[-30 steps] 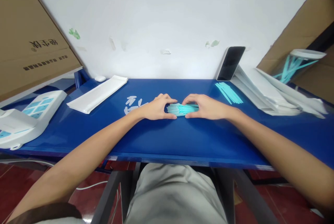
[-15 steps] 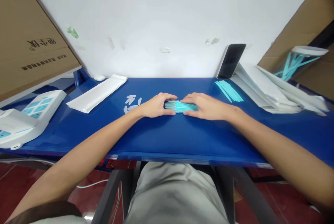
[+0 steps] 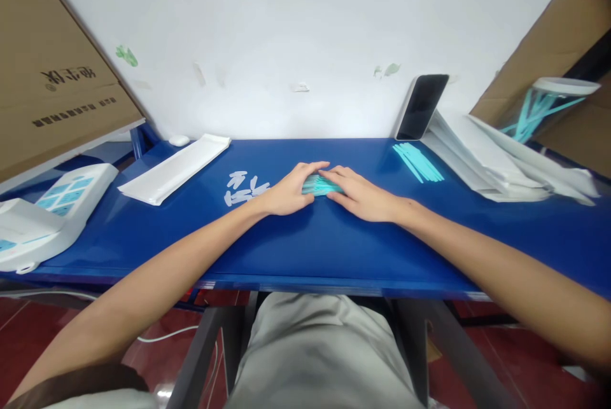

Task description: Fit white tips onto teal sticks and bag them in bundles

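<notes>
A bundle of teal strips (image 3: 322, 186) lies between my two hands over the middle of the blue table. My left hand (image 3: 292, 191) is wrapped round its left end, fingers behind and thumb in front. My right hand (image 3: 359, 194) grips the right end in the same way, and its fingertips come close to those of my left hand. Several small whitish pieces (image 3: 242, 194) are scattered just left of my left hand. Another group of teal strips (image 3: 419, 162) lies flat to the right, in front of a phone (image 3: 422, 107).
The blue table (image 3: 296, 256) meets a white wall. On the left are a long white packet (image 3: 175, 169), a white device (image 3: 71, 205) and a cardboard box (image 3: 62, 78). White bags (image 3: 491, 154) and a clear container with teal strips (image 3: 541, 110) stand on the right.
My right hand has shifted left, closer to my left hand, and less of the teal bundle shows between them. The camera view has moved slightly.
</notes>
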Demonstrator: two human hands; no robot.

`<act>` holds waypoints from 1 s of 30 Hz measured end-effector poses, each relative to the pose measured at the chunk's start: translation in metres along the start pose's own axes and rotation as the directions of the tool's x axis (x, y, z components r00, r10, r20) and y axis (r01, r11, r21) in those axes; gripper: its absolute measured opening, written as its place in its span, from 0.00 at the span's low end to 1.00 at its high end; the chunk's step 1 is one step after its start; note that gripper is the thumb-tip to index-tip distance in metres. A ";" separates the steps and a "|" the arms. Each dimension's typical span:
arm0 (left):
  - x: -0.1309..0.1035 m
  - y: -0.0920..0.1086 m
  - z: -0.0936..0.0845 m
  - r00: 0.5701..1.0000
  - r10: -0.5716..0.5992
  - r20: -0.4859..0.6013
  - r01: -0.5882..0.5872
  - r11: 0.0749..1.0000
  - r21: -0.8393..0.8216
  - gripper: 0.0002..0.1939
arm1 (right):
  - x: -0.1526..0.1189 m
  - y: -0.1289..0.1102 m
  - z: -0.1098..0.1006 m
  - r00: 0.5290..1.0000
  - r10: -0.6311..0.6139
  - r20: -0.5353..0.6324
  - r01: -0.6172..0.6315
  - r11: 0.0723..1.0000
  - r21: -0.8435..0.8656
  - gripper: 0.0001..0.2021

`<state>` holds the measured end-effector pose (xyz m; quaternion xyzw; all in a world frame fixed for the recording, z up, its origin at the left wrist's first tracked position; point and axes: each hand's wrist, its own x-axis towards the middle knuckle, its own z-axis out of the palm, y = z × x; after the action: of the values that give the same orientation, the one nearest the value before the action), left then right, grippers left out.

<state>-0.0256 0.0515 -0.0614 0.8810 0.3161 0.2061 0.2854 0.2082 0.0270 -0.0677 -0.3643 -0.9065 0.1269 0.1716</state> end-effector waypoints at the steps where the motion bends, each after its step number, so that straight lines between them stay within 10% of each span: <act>1: 0.001 0.000 0.002 1.000 0.009 0.000 -0.009 1.000 -0.003 0.40 | 0.001 0.000 0.002 1.000 0.004 -0.006 -0.004 1.000 0.007 0.26; 14: 0.003 0.025 0.016 0.968 -0.198 0.152 0.144 0.941 0.307 0.39 | 0.003 -0.004 0.014 0.997 -0.025 -0.077 0.020 0.998 -0.066 0.17; 23: -0.002 0.011 0.006 0.974 -0.098 0.203 0.030 0.949 0.314 0.40 | 0.005 0.004 0.007 0.983 0.021 -0.183 -0.009 0.998 0.065 0.17; 30: -0.009 -0.001 -0.004 0.963 -0.251 0.096 0.167 0.838 0.520 0.48 | 0.002 0.003 0.005 0.978 0.041 -0.204 -0.024 0.996 0.085 0.12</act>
<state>-0.0344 0.0477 -0.0611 0.8986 0.4297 0.0118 0.0887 0.2070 0.0300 -0.0727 -0.3829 -0.8719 0.1283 0.2770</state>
